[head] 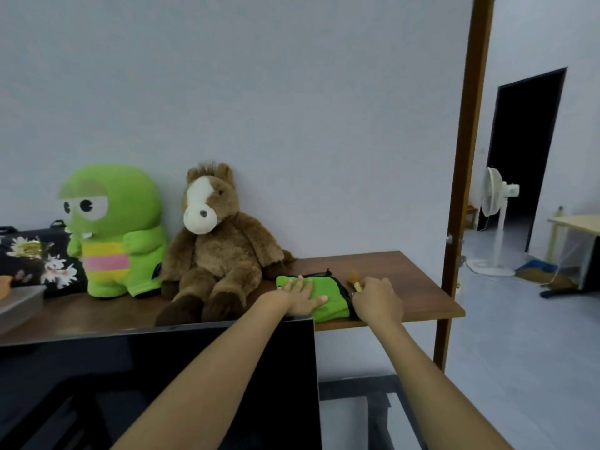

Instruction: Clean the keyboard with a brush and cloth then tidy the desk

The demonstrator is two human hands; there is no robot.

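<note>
A green pouch [331, 308] with a black zip edge lies on the wooden shelf [406, 287], above the monitor. My left hand [302, 295] rests flat on the pouch, fingers spread. My right hand [376, 300] is closed around a small brush [354, 280]; its tan bristles and pale handle stick out above my fingers, just right of the pouch. No keyboard or cloth is in view.
A brown plush horse [214, 251] and a green plush toy [113, 228] sit on the shelf to the left of the pouch. A floral bag [35, 258] and a grey box [19, 303] lie further left. A black monitor [162, 378] fills the lower left. A wooden post [461, 190] stands right.
</note>
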